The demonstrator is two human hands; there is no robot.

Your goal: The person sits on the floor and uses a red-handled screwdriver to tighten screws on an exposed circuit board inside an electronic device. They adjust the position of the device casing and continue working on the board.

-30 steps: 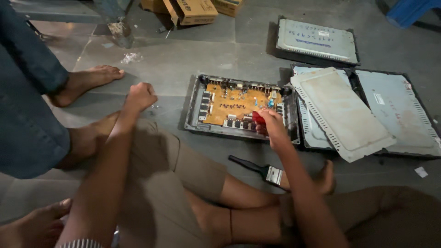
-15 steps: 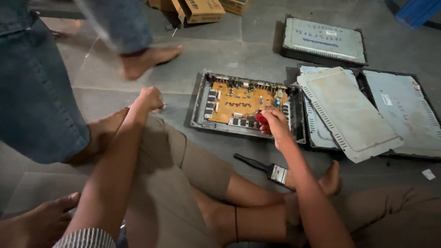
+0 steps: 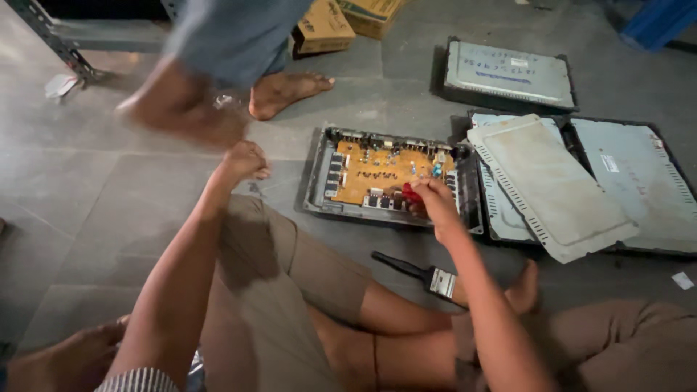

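Head view: right hand [image 3: 435, 199] grips red tool [image 3: 412, 194] over orange circuit board [image 3: 377, 174].

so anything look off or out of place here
A loose lid lies askew across two closed units instead of on the open case, whose board is bare. The right hand holds a red tool there. A brush lies by the leg. Another person's bare foot stands near.

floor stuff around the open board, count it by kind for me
open case with circuit board: 1
closed cases: 2
loose cover panels: 2
brush: 1
cardboard boxes: 2
red-handled tool in right hand: 1
total: 9
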